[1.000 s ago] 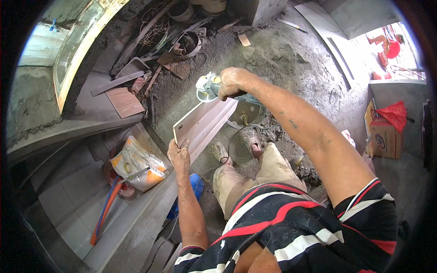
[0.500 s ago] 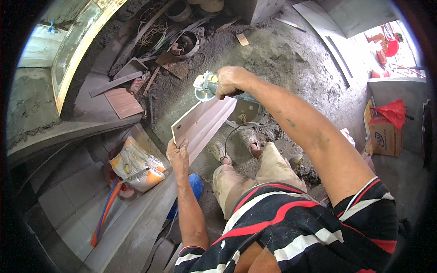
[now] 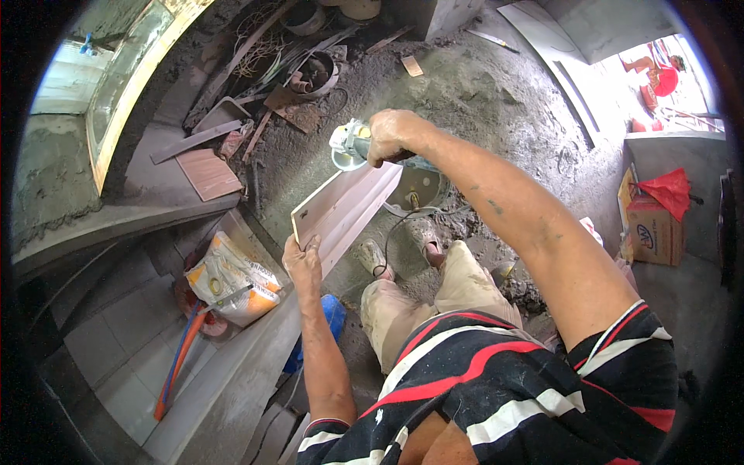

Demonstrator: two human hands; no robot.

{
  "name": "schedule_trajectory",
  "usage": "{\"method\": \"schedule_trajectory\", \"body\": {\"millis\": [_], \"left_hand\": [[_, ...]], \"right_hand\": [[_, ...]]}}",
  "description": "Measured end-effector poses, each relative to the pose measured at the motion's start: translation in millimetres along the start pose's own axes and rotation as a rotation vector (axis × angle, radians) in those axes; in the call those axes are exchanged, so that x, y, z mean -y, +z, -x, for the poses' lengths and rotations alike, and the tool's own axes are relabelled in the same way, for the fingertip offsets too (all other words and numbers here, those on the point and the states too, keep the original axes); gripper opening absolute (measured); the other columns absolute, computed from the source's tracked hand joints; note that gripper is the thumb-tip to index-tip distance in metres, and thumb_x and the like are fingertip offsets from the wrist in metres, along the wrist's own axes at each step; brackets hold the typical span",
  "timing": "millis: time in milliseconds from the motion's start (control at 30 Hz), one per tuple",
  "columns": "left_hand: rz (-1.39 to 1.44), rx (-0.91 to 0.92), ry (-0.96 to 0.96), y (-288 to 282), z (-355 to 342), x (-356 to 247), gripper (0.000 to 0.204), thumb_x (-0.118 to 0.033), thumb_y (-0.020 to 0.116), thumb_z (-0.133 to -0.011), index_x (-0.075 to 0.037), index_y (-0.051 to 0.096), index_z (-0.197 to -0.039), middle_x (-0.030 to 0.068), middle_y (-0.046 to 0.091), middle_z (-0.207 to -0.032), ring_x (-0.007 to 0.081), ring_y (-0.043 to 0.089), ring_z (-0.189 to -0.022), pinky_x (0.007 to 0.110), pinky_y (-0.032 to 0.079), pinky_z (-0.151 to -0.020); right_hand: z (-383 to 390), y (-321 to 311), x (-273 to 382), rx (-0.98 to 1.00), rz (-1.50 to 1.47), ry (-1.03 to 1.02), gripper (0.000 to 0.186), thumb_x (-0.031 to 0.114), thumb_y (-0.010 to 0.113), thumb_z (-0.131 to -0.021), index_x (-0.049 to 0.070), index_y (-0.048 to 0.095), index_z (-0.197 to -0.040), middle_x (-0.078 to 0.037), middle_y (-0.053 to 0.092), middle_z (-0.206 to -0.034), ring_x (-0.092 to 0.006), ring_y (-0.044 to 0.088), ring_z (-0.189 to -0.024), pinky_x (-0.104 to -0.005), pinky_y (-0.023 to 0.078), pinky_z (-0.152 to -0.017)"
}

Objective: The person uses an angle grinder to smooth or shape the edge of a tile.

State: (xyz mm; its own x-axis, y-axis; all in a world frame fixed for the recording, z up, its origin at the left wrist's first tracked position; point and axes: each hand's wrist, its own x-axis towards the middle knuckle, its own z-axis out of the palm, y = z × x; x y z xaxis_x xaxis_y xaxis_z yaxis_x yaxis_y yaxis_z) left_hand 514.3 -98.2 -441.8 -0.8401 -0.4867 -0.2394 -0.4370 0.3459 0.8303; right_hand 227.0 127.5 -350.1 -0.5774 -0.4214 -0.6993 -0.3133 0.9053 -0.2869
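Observation:
A long wood-patterned tile [image 3: 350,203] is tilted in front of me, its near left corner gripped by my left hand [image 3: 303,262], thumb on the face. My right hand [image 3: 393,136] is wrapped round the body of an angle grinder [image 3: 353,142]. The grinder's round disc sits at the tile's far edge; whether it touches the edge, I cannot tell. A dark cord [image 3: 385,246] runs down near my shoes. Behind the tile, partly hidden, is a round basin [image 3: 425,191] with murky contents.
On the left, a white and orange sack [image 3: 232,280] lies beside an orange-handled tool [image 3: 180,364]. Tile offcuts [image 3: 208,174] and a bucket [image 3: 316,76] stand among debris at the far left. A cardboard box [image 3: 656,232] is at the right. Rough mortar covers the floor [image 3: 473,101].
The grinder has shifted very slightly at the tile's far edge. My hands keep the same hold, and the tile stays nearly in place.

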Motion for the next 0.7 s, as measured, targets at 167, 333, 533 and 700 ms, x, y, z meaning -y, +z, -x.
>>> {"method": "schedule_trajectory", "body": {"millis": [167,333,533,700], "left_hand": [[-0.027,-0.058,0.058,2,1,-11,0.025,-0.004,0.076,-0.09,0.004,0.07,-0.113,0.0132,0.077,-0.1,0.0187,0.071,-0.091,0.034,0.054,-0.086],[0.029,-0.059,0.065,3,1,-10,0.024,-0.003,0.076,-0.091,0.004,0.069,-0.112,0.013,0.076,-0.1,0.0176,0.07,-0.091,0.033,0.054,-0.085],[0.021,-0.063,0.069,4,2,-10,0.023,-0.003,0.075,-0.091,0.004,0.069,-0.112,0.0125,0.076,-0.099,0.0171,0.07,-0.09,0.032,0.054,-0.085],[0.029,-0.059,0.079,3,1,-3,0.024,-0.004,0.076,-0.091,0.003,0.069,-0.113,0.012,0.076,-0.099,0.0172,0.07,-0.09,0.032,0.054,-0.084]], "right_hand": [[2,-1,1,0.021,0.008,0.004,0.053,0.038,0.087,-0.061,0.005,0.081,-0.101,-0.014,0.079,-0.109,-0.0306,0.076,-0.098,-0.0424,0.06,-0.086],[1,1,-1,-0.011,0.013,0.014,0.055,0.038,0.086,-0.061,0.004,0.08,-0.104,-0.016,0.078,-0.111,-0.0309,0.076,-0.1,-0.0424,0.06,-0.086],[-2,1,1,0.022,0.021,-0.005,0.056,0.037,0.086,-0.06,0.004,0.08,-0.105,-0.016,0.078,-0.112,-0.031,0.076,-0.1,-0.0424,0.061,-0.087],[-3,2,3,-0.034,0.05,0.001,0.052,0.036,0.085,-0.06,0.005,0.081,-0.102,-0.015,0.078,-0.111,-0.0304,0.076,-0.099,-0.0421,0.061,-0.087]]}}
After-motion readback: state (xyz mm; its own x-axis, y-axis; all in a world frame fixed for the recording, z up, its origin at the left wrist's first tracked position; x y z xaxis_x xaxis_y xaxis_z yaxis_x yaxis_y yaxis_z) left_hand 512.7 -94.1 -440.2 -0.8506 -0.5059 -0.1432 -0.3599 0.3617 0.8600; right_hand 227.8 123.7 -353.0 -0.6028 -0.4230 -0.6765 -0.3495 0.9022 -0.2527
